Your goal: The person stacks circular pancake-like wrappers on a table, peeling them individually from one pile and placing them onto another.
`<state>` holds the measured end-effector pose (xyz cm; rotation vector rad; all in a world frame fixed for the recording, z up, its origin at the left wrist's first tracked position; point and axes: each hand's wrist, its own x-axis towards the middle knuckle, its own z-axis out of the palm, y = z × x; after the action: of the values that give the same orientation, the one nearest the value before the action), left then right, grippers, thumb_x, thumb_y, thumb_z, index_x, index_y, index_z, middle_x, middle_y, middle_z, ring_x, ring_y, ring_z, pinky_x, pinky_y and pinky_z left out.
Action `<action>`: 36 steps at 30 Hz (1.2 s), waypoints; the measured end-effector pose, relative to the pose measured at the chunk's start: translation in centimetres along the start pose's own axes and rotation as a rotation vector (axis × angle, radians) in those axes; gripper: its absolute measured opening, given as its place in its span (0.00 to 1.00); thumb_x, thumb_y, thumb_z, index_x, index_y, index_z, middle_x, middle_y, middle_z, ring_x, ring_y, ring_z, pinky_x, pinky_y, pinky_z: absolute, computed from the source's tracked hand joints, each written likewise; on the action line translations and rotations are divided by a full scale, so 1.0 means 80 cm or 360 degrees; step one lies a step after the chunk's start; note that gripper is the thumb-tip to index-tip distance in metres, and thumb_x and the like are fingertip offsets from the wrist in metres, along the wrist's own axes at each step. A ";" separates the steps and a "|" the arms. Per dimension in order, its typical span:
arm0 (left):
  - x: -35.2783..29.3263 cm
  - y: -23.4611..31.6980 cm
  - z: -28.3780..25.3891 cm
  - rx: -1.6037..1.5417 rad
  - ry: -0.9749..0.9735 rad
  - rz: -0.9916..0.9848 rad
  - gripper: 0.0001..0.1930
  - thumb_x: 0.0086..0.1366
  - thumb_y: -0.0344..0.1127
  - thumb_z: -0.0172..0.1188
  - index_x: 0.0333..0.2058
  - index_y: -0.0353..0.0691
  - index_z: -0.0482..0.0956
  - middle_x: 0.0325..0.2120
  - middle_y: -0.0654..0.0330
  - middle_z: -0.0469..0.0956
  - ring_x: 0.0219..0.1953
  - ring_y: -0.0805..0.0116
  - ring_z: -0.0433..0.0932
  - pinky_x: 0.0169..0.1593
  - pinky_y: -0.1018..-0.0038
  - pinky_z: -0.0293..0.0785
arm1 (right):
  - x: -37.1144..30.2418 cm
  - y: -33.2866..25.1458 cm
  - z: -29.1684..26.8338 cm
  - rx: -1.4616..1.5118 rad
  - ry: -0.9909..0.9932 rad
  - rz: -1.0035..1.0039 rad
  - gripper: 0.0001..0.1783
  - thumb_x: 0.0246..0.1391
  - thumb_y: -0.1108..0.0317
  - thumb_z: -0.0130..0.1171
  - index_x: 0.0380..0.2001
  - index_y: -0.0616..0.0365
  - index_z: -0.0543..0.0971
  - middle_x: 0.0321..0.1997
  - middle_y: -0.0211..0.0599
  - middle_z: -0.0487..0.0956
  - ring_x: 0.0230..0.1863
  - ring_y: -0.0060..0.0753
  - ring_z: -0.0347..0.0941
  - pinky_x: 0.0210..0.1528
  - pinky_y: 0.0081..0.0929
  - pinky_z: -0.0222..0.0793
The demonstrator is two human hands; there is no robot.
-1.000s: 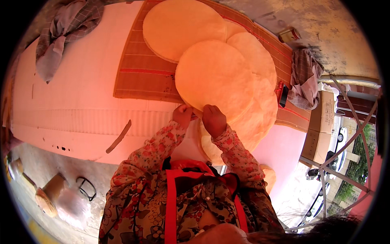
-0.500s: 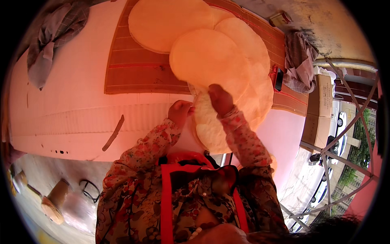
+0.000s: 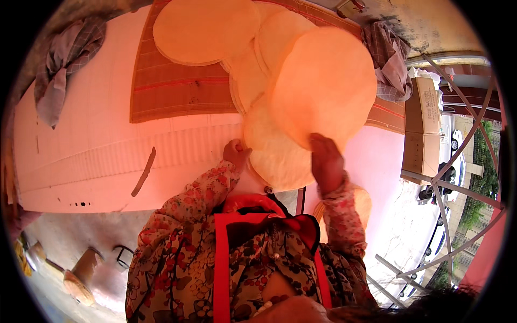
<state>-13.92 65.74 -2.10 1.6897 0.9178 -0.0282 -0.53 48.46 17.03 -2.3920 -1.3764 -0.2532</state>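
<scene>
Pale-orange round sheet [image 3: 326, 81] pinched at near edge, right hand [image 3: 327, 161]; left hand [image 3: 237, 154] bunched up by lower sheet [image 3: 277, 153], can't tell if gripping.

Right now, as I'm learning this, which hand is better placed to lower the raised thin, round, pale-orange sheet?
Probably the right hand: it holds that sheet by its near edge; the left hand is apart from it.

Free room over the pale tabletop [image 3: 75, 153], left; large round sheet [image 3: 326, 86] in the way, right
</scene>
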 end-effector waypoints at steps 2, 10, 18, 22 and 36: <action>-0.011 0.017 0.000 -0.0538 0.0029 -0.0227 0.13 0.50 0.36 0.64 0.30 0.35 0.75 0.21 0.61 0.72 0.28 0.69 0.75 0.31 0.75 0.74 | -0.065 -0.004 0.077 0.0030 -0.0251 0.0238 0.09 0.45 0.77 0.51 0.33 0.61 0.73 0.33 0.44 0.75 0.35 0.48 0.72 0.36 0.37 0.71; -0.007 -0.018 -0.007 -0.0599 -0.0584 -0.0389 0.11 0.54 0.33 0.61 0.34 0.34 0.76 0.26 0.62 0.75 0.28 0.73 0.75 0.30 0.78 0.75 | -0.117 -0.018 0.150 0.0402 -0.0185 0.0484 0.06 0.42 0.76 0.53 0.27 0.59 0.71 0.32 0.45 0.74 0.35 0.50 0.71 0.33 0.39 0.69; -0.051 -0.019 0.017 -0.1360 -0.0720 -0.0417 0.15 0.57 0.24 0.52 0.45 0.39 0.69 0.40 0.60 0.74 0.43 0.67 0.75 0.47 0.71 0.74 | -0.131 -0.027 0.161 0.0483 -0.0160 0.0342 0.10 0.42 0.73 0.57 0.32 0.61 0.73 0.36 0.46 0.74 0.38 0.53 0.70 0.39 0.40 0.68; -0.065 -0.005 0.021 -0.1571 -0.0651 -0.0385 0.19 0.57 0.23 0.51 0.49 0.39 0.68 0.43 0.58 0.74 0.44 0.65 0.75 0.49 0.69 0.73 | -0.131 -0.037 0.150 0.0522 -0.0162 0.0328 0.15 0.44 0.70 0.59 0.37 0.63 0.73 0.40 0.50 0.74 0.41 0.54 0.69 0.44 0.41 0.67; -0.070 0.010 0.048 -0.1523 -0.0627 -0.0439 0.12 0.60 0.31 0.54 0.43 0.39 0.73 0.37 0.59 0.77 0.38 0.68 0.77 0.42 0.72 0.76 | -0.119 -0.058 0.155 0.0557 0.0006 0.0441 0.23 0.43 0.65 0.61 0.43 0.62 0.70 0.42 0.48 0.73 0.43 0.52 0.69 0.44 0.42 0.66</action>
<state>-15.69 59.39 -0.13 0.6329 0.6835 -0.0881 -9.66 47.95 3.58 -2.2444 -0.9751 0.0546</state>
